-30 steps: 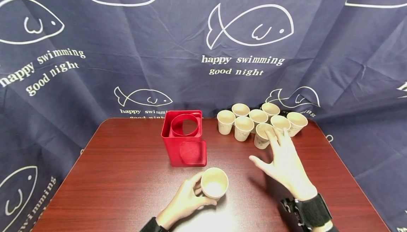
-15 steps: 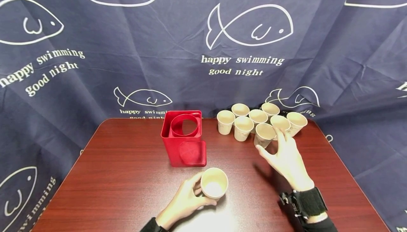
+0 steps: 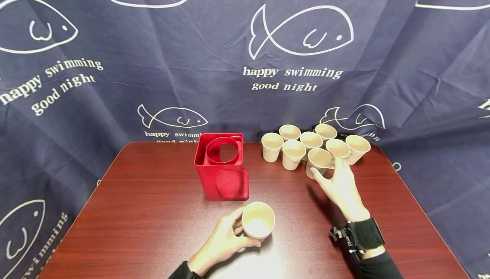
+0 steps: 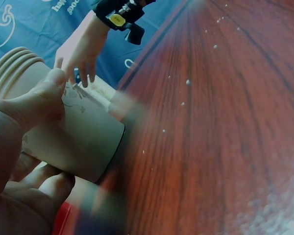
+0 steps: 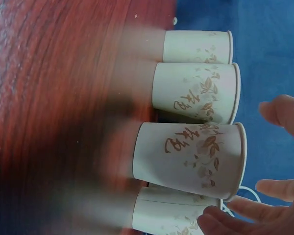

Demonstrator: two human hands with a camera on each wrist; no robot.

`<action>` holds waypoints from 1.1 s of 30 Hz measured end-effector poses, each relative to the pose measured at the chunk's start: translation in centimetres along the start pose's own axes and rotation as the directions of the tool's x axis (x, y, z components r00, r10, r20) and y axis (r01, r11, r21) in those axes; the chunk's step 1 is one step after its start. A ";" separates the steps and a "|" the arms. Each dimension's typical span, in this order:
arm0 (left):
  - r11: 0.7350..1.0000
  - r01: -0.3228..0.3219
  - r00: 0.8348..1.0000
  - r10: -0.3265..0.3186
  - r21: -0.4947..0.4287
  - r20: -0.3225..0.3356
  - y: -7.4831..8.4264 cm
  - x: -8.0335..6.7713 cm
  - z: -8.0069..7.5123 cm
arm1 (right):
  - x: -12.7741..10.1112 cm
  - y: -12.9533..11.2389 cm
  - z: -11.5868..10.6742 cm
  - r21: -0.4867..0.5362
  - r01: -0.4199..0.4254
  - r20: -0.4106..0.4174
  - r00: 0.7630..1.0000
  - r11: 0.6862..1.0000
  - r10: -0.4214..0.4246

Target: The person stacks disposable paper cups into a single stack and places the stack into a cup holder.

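My left hand [image 3: 226, 236] grips a small stack of cream paper cups [image 3: 258, 220] low over the near middle of the table, thumb on one side and fingers on the other. Several nested rims show on this stack [image 4: 12, 68] in the left wrist view. My right hand [image 3: 342, 185] is at the front paper cup [image 3: 317, 166] of the group at the back right. Its thumb and fingers are spread around that cup's rim, not closed on it. In the right wrist view the printed front cup [image 5: 191, 159] stands upright, with fingertips [image 5: 215, 215] beside the neighbouring cup [image 5: 166, 210].
Several more upright paper cups [image 3: 272, 147] stand close together along the table's back edge. A red square holder [image 3: 206, 181] with a round opening stands left of them. The dark red wooden table [image 3: 153, 211] ends at a blue fish-print curtain [image 3: 218, 58].
My right hand has drawn slightly back and its fingers have come down behind the front cup's rim, thumb closer to its side. The left hand and its stack stay put.
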State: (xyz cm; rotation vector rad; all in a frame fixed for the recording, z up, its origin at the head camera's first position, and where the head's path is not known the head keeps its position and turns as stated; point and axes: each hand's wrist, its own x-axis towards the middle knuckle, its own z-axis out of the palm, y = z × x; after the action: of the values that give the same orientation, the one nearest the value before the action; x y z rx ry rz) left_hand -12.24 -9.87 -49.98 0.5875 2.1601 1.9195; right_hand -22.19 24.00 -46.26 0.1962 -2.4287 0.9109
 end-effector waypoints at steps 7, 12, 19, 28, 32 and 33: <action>1.000 0.000 1.000 0.000 -0.004 0.003 0.1 0.0 0.0 | 0.2 0.2 0.4 -0.011 -0.021 -0.036 0.999 1.000 0.020; 1.000 -0.002 1.000 0.002 -0.017 0.006 0.1 0.0 0.1 | 0.2 0.1 0.5 -0.015 -0.045 -0.047 0.998 0.999 0.044; 0.998 0.008 1.000 -0.007 -0.063 0.015 0.2 0.0 0.1 | 0.3 0.0 0.5 -0.023 -0.017 -0.063 0.998 1.000 0.016; 0.998 -0.013 1.000 0.015 -0.060 0.020 0.0 0.0 0.1 | -0.3 -1.0 -0.1 0.004 -0.005 -0.036 0.999 1.000 0.005; 0.999 -0.006 1.000 0.007 -0.054 0.018 0.0 0.0 0.1 | -0.7 -2.2 -0.5 0.011 0.038 -0.014 0.999 0.999 -0.038; 0.999 -0.008 1.000 0.009 -0.050 0.017 0.0 0.0 0.1 | -0.8 -2.6 -0.7 0.013 0.054 -0.010 0.998 0.998 -0.054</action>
State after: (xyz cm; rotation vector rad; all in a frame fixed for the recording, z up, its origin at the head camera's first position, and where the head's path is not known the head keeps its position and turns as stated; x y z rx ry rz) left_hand -12.21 -9.82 -49.96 0.6027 2.0959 1.9601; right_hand -20.45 22.42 -44.78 0.2604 -2.3969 0.9026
